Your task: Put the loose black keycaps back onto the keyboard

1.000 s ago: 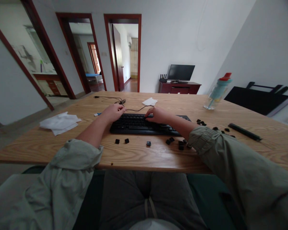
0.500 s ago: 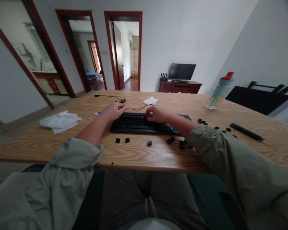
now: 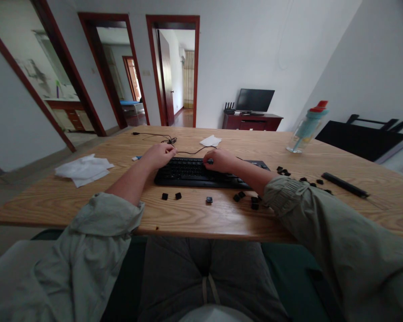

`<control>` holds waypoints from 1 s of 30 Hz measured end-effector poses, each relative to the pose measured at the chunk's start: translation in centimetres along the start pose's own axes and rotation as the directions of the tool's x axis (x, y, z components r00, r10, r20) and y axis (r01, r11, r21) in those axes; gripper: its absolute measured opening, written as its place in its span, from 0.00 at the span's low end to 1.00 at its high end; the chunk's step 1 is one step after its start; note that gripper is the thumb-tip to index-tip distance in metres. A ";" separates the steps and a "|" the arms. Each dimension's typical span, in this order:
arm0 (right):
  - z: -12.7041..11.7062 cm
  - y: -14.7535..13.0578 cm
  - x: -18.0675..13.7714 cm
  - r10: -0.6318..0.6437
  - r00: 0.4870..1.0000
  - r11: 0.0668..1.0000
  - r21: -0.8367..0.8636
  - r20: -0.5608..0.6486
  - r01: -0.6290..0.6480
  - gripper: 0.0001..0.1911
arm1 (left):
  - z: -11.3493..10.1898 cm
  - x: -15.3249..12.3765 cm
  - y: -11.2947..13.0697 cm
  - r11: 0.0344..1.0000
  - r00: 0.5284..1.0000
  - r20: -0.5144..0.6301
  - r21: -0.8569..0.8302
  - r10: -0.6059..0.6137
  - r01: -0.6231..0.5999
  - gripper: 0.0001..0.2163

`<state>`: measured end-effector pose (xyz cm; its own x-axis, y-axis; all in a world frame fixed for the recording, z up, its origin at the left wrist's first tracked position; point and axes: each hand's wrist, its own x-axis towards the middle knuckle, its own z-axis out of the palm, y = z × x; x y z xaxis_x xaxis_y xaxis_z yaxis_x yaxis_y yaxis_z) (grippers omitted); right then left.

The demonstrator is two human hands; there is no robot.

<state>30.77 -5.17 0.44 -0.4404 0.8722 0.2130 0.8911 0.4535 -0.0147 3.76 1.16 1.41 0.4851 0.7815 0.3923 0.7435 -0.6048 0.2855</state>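
A black keyboard (image 3: 184,174) lies on the wooden table in front of me. My left hand (image 3: 159,155) is at its rear left corner, with thumb and fingers drawn together; what they grip, if anything, is too small to tell. Over the middle of the keys, my right hand (image 3: 218,160) is bent down with its fingers pinched close to the key surface. Whatever lies between those fingertips is hidden. Loose black keycaps lie along the near side: one keycap (image 3: 209,200) in the middle, a pair to the left, and several more (image 3: 254,203) by my right sleeve.
A black cable (image 3: 169,140) runs behind the keyboard, near a white tissue (image 3: 210,141). More tissues (image 3: 83,170) lie left. To the right are further keycaps (image 3: 283,171), a dark brush-like tool (image 3: 344,184) and a clear bottle with a red lid (image 3: 305,129).
My right hand has shifted very slightly over the keys, its fingers still pinched. The left hand, keyboard and loose keycaps stay where they were.
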 end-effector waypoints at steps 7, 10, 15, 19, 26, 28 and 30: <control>0.2 -0.9 -0.5 -0.002 1.000 0.999 -0.046 -0.013 0.001 0.14 | -0.1 -0.1 0.2 1.000 1.000 0.002 -0.013 -0.005 0.005 0.22; 0.2 -1.0 -0.8 -0.023 0.999 0.998 -0.061 -0.024 0.021 0.16 | -0.1 -0.2 0.3 1.000 1.000 0.012 -0.018 0.002 -0.002 0.22; 0.2 -1.3 -0.9 0.030 1.000 0.997 -0.073 -0.008 -0.031 0.18 | 0.0 -0.2 0.3 1.000 1.000 0.016 -0.012 0.008 -0.008 0.22; 0.0 -1.7 -1.0 0.062 0.998 0.993 -0.101 0.009 -0.061 0.19 | 0.2 -0.1 0.3 1.000 1.000 0.024 -0.013 0.013 -0.013 0.22; -0.3 -2.4 -1.3 0.056 0.998 0.989 -0.135 0.017 -0.054 0.19 | 0.5 0.0 0.1 1.000 1.000 0.029 -0.016 -0.005 0.005 0.22; -0.4 -2.5 -1.3 0.063 0.998 0.989 -0.139 0.024 -0.059 0.19 | 0.6 0.0 0.0 1.000 1.000 0.027 -0.013 -0.004 0.004 0.22; -0.6 -2.6 -1.2 0.074 0.997 0.988 -0.140 0.028 -0.069 0.19 | 0.6 0.1 -0.1 1.000 1.000 0.025 -0.014 0.000 0.001 0.21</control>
<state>29.06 -7.53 0.77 -0.3766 0.9080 0.1836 0.9259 0.3623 0.1073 4.00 1.36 0.85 0.4960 0.7853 0.3706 0.7374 -0.6063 0.2976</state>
